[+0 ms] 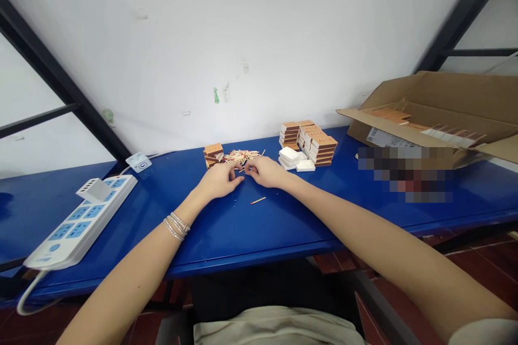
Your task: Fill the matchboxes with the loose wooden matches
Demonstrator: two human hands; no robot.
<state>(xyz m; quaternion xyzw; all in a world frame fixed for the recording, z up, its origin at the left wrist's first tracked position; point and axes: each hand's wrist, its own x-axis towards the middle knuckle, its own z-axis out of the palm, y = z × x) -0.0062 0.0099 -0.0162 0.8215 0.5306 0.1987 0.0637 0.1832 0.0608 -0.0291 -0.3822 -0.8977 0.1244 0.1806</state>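
Observation:
A heap of loose red-tipped matches (243,156) lies on the blue table, just beyond my fingertips. My left hand (218,179) is at the heap's near left edge with its fingers curled; whatever they hold is too small to make out. From the right, my right hand (267,172) reaches in, thumb and fingers bent together in a pinch by the heap. Pale match ends show in the narrow gap between the hands, seemingly at the right fingertips. One single match (258,200) lies apart, nearer me. A short stack of brown matchboxes (213,152) stands beyond my left hand.
White matchbox trays (293,158) lie before stacked matchboxes (319,145) on the right. An open cardboard carton (429,102) with more boxes is at far right, near a blurred patch. A white power strip (84,221) lies at left. The wall rises behind the table (283,226).

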